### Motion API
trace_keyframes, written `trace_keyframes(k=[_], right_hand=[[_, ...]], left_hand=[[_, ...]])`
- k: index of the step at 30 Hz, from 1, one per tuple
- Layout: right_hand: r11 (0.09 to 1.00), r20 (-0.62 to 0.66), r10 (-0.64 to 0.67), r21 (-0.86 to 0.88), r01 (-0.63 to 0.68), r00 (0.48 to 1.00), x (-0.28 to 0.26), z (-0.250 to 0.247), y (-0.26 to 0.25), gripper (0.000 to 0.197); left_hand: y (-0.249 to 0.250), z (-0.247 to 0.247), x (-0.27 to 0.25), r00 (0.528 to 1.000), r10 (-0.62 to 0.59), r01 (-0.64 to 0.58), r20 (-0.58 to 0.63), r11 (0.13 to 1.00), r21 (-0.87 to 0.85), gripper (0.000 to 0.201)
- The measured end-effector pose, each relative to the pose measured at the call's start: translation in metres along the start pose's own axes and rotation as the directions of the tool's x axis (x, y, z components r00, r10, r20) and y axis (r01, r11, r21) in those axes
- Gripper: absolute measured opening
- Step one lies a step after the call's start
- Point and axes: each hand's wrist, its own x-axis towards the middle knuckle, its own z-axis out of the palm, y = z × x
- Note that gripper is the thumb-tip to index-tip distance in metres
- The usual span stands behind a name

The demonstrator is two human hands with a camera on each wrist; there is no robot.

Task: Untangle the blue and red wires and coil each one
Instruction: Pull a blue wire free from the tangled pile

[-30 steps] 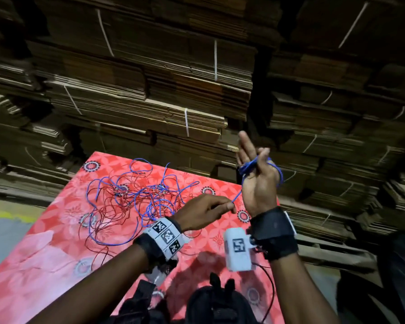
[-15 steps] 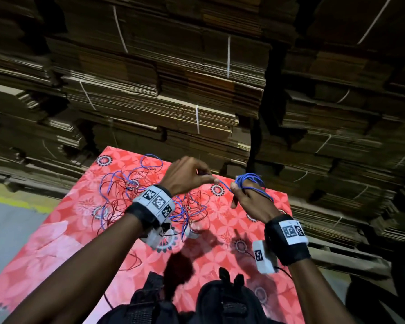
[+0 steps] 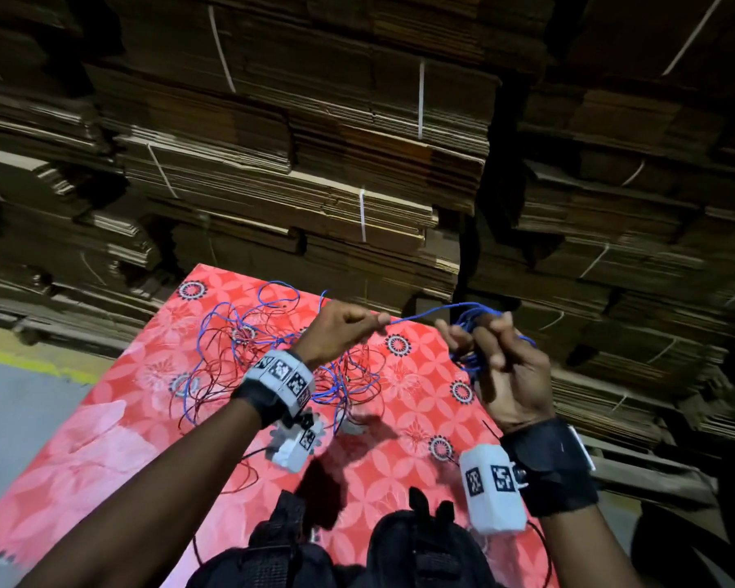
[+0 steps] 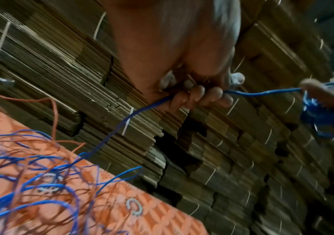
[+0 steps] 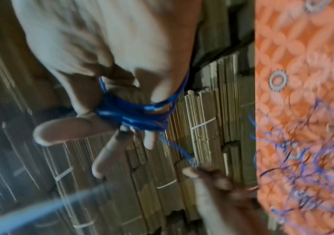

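A tangle of thin blue and red wires (image 3: pixel 251 345) lies on the red floral mat (image 3: pixel 102 439). Above it, my left hand (image 3: pixel 378 322) pinches a blue wire strand (image 3: pixel 421 314) that stretches right to my right hand (image 3: pixel 476 328). Several loops of blue wire form a coil (image 3: pixel 467 333) wound round the right hand's thumb and fingers. In the left wrist view the strand (image 4: pixel 262 93) leaves my curled fingers (image 4: pixel 198 95) and trails down to the tangle (image 4: pixel 31 174). The right wrist view shows the coil (image 5: pixel 137 114) across the thumb and fingers, blurred.
Strapped stacks of flattened cardboard (image 3: pixel 315 163) rise right behind the mat and to its right. Grey floor with a yellow line (image 3: pixel 18 396) lies to the left. A black bag (image 3: pixel 399 553) sits at the mat's near edge.
My left hand rose from the tangle to the right hand's height with the blue wire. The hands have since drawn apart, and a length of wire now spans them.
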Motion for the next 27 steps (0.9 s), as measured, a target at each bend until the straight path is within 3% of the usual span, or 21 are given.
trace_keyframes(k=[5,10,15,17,18,20,21,22,24,27], right_hand=[[0.926,-0.24,-0.199,0.272,0.263,0.95,0.012,0.017,-0.011,0.036],[0.873,-0.255,-0.312,0.303,0.382,0.915,0.032,0.011,-0.014,0.043],[0.92,-0.235,-0.39,-0.138,0.367,0.89,0.058,-0.01,0.006,0.033],[0.848,-0.182,-0.398,-0.445,0.286,0.899,0.064,-0.016,0.013,0.05],[0.752,-0.148,-0.388,-0.622,0.22,0.91,0.067,-0.023,0.018,0.06],[0.39,-0.05,-0.375,-0.915,0.109,0.926,0.067,-0.028,0.025,0.06],[0.214,-0.005,-0.341,-0.974,0.073,0.94,0.065,-0.029,0.029,0.057],[0.186,-0.001,-0.281,-0.981,0.053,0.96,0.062,-0.03,0.032,0.055],[0.338,-0.02,-0.076,-0.941,0.007,0.997,0.052,-0.032,0.038,0.043],[0.367,0.029,0.099,-0.93,-0.009,0.995,0.04,-0.042,0.047,0.036]], left_hand=[[-0.036,0.008,-0.02,0.996,-0.032,0.023,0.089,0.995,0.101,0.037],[-0.052,0.004,-0.029,0.99,0.018,-0.077,0.14,0.901,0.427,0.048],[-0.016,0.013,-0.032,0.94,0.091,-0.308,0.33,0.647,0.697,0.041],[-0.002,0.02,-0.032,0.909,0.131,-0.394,0.397,0.584,0.71,0.04],[0.001,0.024,-0.032,0.893,0.145,-0.43,0.426,0.552,0.714,0.041],[0.006,0.031,-0.03,0.867,0.169,-0.485,0.469,0.505,0.714,0.042],[0.007,0.033,-0.03,0.858,0.175,-0.502,0.483,0.489,0.714,0.043],[0.008,0.033,-0.03,0.851,0.177,-0.514,0.494,0.47,0.718,0.043],[0.011,0.029,-0.029,0.856,0.174,-0.506,0.486,0.476,0.72,0.042],[0.016,0.019,-0.025,0.878,0.154,-0.465,0.453,0.495,0.734,0.04]])
